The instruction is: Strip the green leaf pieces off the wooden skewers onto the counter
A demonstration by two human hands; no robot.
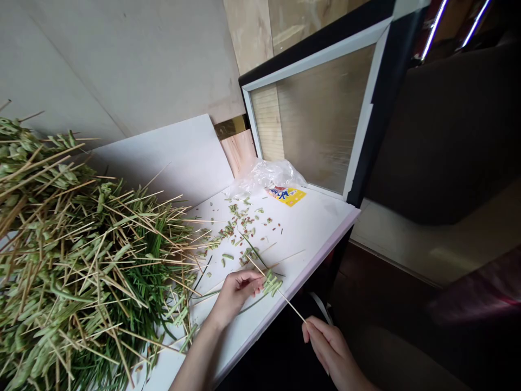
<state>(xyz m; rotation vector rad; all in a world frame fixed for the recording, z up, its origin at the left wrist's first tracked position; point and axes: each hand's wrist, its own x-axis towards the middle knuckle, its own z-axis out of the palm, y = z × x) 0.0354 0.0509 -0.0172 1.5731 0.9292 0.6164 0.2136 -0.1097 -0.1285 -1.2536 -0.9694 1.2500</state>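
Note:
My right hand (331,345) pinches the lower end of a thin wooden skewer (292,307), just past the table's front edge. Short green bean pieces (272,283) sit side by side on the skewer near its upper part, and its tip sticks out beyond them. The fingers of my left hand (240,288) are closed at the left side of these pieces. Whether they grip the beans or the skewer itself is partly hidden. A dark green stem (254,248) and loose bean scraps (234,222) lie on the white table behind the hands.
A big heap of skewered green beans (81,255) with sticks jutting out covers the left side of the white table (301,233). A clear plastic bag (272,174) and a yellow printed packet (293,196) lie at the back, before a framed glass panel (321,114).

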